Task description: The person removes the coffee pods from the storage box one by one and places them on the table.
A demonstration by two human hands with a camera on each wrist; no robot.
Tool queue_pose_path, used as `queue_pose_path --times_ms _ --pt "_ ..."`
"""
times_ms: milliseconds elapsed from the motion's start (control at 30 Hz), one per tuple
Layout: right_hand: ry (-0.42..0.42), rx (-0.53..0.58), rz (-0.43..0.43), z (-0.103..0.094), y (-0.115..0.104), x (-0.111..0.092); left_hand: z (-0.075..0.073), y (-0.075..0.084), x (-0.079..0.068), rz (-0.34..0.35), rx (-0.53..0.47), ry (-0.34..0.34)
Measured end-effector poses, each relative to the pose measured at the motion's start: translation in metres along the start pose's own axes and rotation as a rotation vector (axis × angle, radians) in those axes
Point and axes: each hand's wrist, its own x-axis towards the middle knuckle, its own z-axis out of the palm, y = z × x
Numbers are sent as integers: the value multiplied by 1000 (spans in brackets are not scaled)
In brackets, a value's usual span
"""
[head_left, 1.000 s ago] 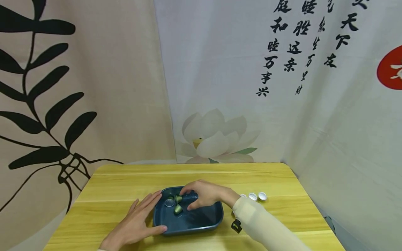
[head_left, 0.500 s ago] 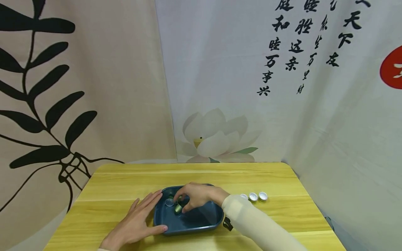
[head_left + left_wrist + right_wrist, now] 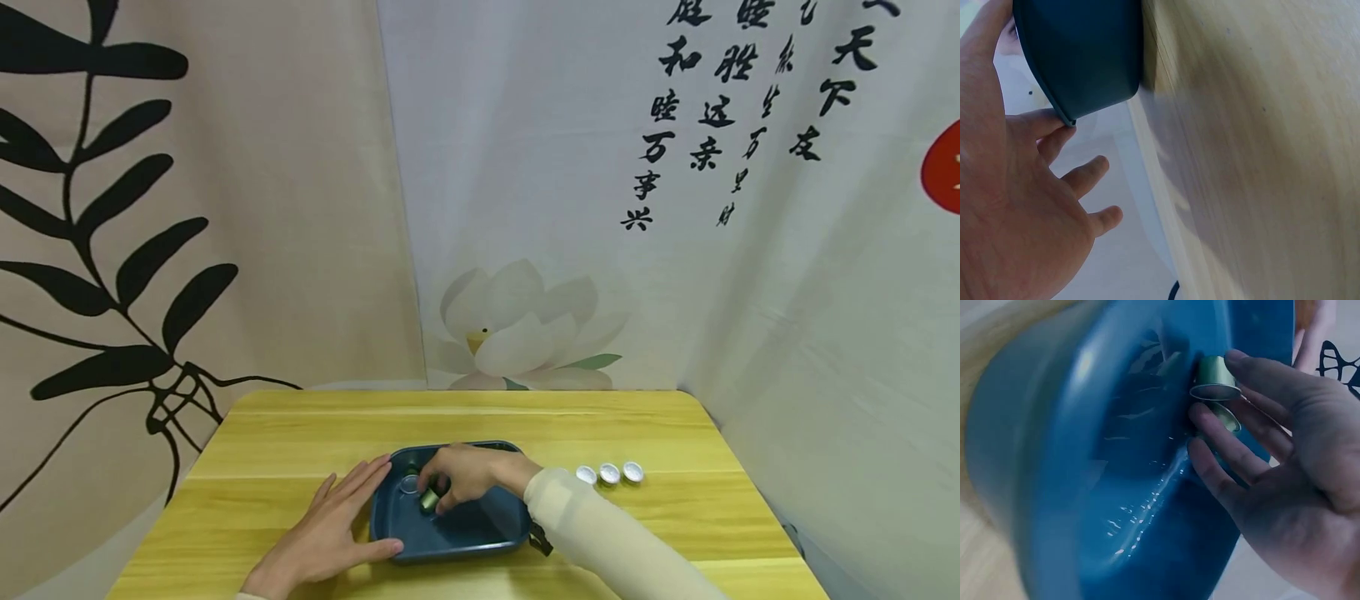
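A dark blue rectangular tray (image 3: pixel 480 552) sits on the table in the head view. My left hand (image 3: pixel 322 533) spans its left end, fingers straight at the far-left rim and thumb on the near rim. Inside the tray my right hand (image 3: pixel 468 475) reaches down, thumb and fingers curled about a small green coffee capsule (image 3: pixel 1229 419). Against those fingers stands another green capsule (image 3: pixel 1215 374), its rim toward the right wrist camera. To the left lies a capsule with a pale round face (image 3: pixel 408 484). Part of the capsules is hidden behind the right hand.
Three small round pieces with white tops (image 3: pixel 610 474) stand in a row right of the tray. The yellow wooden table (image 3: pixel 300 433) has its far edge near a fabric backdrop (image 3: pixel 525 208). A black device (image 3: pixel 540 539) hangs at the right wrist.
My right hand has moved left and down into the tray, and its fingers have closed around the capsules. The left hand stays at the tray's rim. The head view has shifted slightly.
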Motion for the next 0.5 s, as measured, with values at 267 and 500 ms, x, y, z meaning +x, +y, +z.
queue_pose_path --times_ms 267,500 --pt "36 -51 4 6 1 0 0 0 1 -11 10 -3" --pt "42 -60 -4 10 1 0 1 0 1 -22 14 -12"
